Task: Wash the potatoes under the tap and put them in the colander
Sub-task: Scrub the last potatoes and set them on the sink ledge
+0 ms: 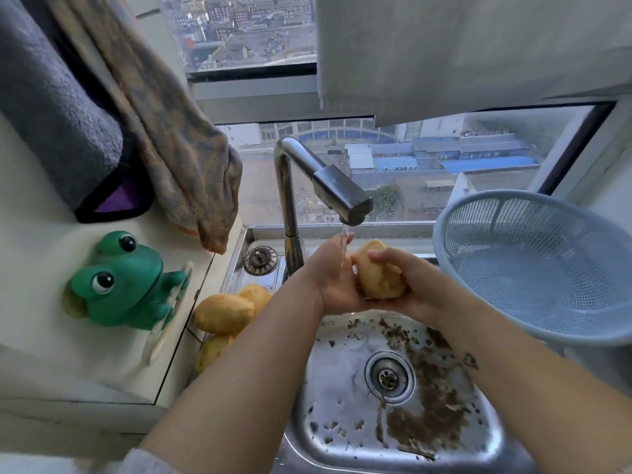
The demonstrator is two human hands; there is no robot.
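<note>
Flat, hazy daylight enters through the window (444,172) ahead of me, the only source I can see. It lays a pale sheen on the steel sink (328,388) and a bright streak along the tap (283,186); shadows are faint and soft-edged. The potato (379,278) between my left hand (333,278) and right hand (415,289) reads sharpest. Wide-angle distortion bows the window frame and stretches my forearms (239,388), which soften toward the lower edge.
</note>
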